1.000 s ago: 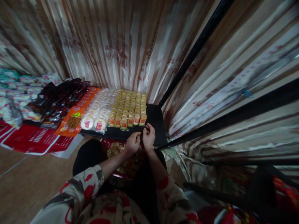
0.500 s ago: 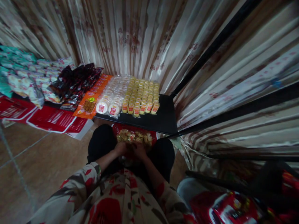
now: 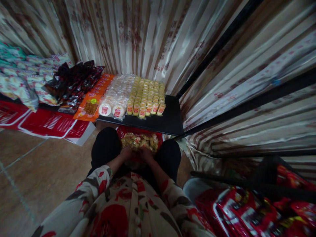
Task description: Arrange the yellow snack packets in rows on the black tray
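My left hand (image 3: 126, 152) and my right hand (image 3: 146, 154) are close together between my knees, at the near edge of a heap of gold-wrapped snack packets (image 3: 140, 141). The fingers of both hands look curled inward, but the dim light hides what they hold. The packets lie in a red basket (image 3: 119, 131) that stands against the front of a low black table. Below my hands, something pale shows faintly between my legs.
On the black table (image 3: 170, 117) stand rows of yellow packaged cakes (image 3: 148, 97), round white packets (image 3: 105, 109), an orange packet (image 3: 90, 102) and dark packets (image 3: 75, 84). Red baskets (image 3: 48, 123) line the left; red packets (image 3: 247, 210) lie lower right. Black poles (image 3: 222, 113) cross the curtain.
The view has shifted slightly, and the table goods appear a little further left and higher. My hands have stayed close together at the basket, with more of the gold packets showing.
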Available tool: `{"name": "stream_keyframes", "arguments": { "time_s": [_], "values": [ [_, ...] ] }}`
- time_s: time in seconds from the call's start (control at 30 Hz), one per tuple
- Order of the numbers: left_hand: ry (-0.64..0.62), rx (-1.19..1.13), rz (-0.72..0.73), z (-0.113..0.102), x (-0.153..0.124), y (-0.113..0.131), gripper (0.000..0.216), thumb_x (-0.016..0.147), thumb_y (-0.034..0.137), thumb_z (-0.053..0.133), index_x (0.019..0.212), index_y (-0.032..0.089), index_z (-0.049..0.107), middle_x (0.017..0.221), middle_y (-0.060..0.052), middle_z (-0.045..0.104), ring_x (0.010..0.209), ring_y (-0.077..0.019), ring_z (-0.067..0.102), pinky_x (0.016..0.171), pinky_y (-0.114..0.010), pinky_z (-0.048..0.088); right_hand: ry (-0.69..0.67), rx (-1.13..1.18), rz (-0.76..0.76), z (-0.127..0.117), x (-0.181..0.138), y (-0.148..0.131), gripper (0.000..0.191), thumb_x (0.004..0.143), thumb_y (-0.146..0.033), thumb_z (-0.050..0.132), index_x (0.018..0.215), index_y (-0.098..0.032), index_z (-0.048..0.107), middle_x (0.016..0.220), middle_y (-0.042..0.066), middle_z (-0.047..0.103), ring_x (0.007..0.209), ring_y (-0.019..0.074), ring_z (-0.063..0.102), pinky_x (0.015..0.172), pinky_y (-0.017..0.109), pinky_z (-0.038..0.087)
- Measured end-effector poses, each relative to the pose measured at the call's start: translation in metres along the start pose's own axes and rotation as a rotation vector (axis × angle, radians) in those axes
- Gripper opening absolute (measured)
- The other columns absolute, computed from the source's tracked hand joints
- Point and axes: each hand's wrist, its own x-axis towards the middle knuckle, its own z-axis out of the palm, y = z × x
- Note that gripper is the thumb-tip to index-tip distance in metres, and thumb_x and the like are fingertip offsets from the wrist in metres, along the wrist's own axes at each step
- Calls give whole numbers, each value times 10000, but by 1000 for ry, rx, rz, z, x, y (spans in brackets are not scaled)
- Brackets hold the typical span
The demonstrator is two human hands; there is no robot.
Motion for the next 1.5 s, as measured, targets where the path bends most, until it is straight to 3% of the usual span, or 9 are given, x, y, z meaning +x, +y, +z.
{"name": "stream_keyframes", "arguments": {
  "time_s": [0.23, 0.4, 0.57, 0.73, 0.87, 0.97, 1.13, 1.27, 1.5],
  "values": [
    [86, -35, -8, 7, 0, -2, 243, 814, 252, 518, 1018, 157, 612, 1119, -143, 563, 992, -227, 585, 829, -303, 457, 19, 106, -33, -1, -6, 1, 220, 797, -134, 464, 861, -184, 668, 961, 69, 675, 905, 178, 583, 793, 257, 400],
    [242, -73, 11, -3, -9, 4, 225, 873, 247, 433, 1040, 178, 567, 1103, -86, 565, 1016, -175, 557, 885, -267, 417, 59, 352, -36, -8, -4, -1, 256, 855, -291, 398, 852, -192, 634, 880, 34, 677, 820, 158, 606, 730, 260, 445],
    [389, -167, 118, -10, -19, 12, 184, 853, 226, 476, 983, 194, 601, 1018, -58, 597, 993, -170, 546, 892, -271, 417, 107, 929, 53, -8, -2, -1, 230, 674, -386, 595, 814, -204, 608, 688, -13, 641, 658, 157, 605, 637, 277, 472],
    [537, -318, 277, -10, -23, 18, 231, 824, 242, 515, 1027, 195, 615, 999, -70, 600, 991, -197, 544, 904, -325, 430, 202, 1072, 134, -19, -11, 0, 295, 547, -397, 684, 746, -194, 606, 604, -27, 607, 572, 146, 573, 563, 276, 458],
    [697, -534, 152, -22, -24, 19, 355, 818, 272, 494, 1155, 176, 550, 1144, -96, 554, 1114, -220, 494, 996, -379, 370, 253, 1161, 181, -41, -22, -1, 342, 539, -385, 694, 802, -183, 610, 621, -22, 612, 548, 133, 563, 526, 256, 443],
    [582, -790, 24, -33, -26, 22, 370, 812, 307, 486, 1140, 153, 558, 1066, -97, 599, 998, -212, 569, 920, -373, 429, 254, 1220, 136, -58, -27, -2, 361, 535, -372, 713, 824, -180, 614, 685, -8, 635, 600, 130, 580, 563, 251, 459],
    [312, -1105, 43, -41, -26, 36, 311, 740, 295, 570, 1001, 133, 623, 699, -15, 628, 660, -145, 600, 646, -264, 485, 253, 1275, 33, -76, -27, -5, 436, 541, -394, 741, 905, -189, 615, 818, 24, 664, 740, 155, 621, 681, 279, 494],
    [377, -1235, 25, -47, -22, 53, 260, 701, 269, 614, 932, 152, 623, 690, 2, 638, 627, -120, 598, 605, -228, 485, 346, 1322, -25, -80, -26, -11, 500, 616, -428, 704, 1042, -210, 559, 949, 56, 662, 860, 184, 635, 771, 314, 503],
    [502, -1118, 115, -62, -5, 89, 140, 736, 181, 553, 873, 155, 564, 804, -36, 658, 707, -118, 624, 665, -236, 519, 483, 1179, -78, -90, -24, -15, 518, 670, -326, 627, 1155, -216, 482, 951, 65, 665, 870, 199, 645, 808, 342, 511]
  ]
}}
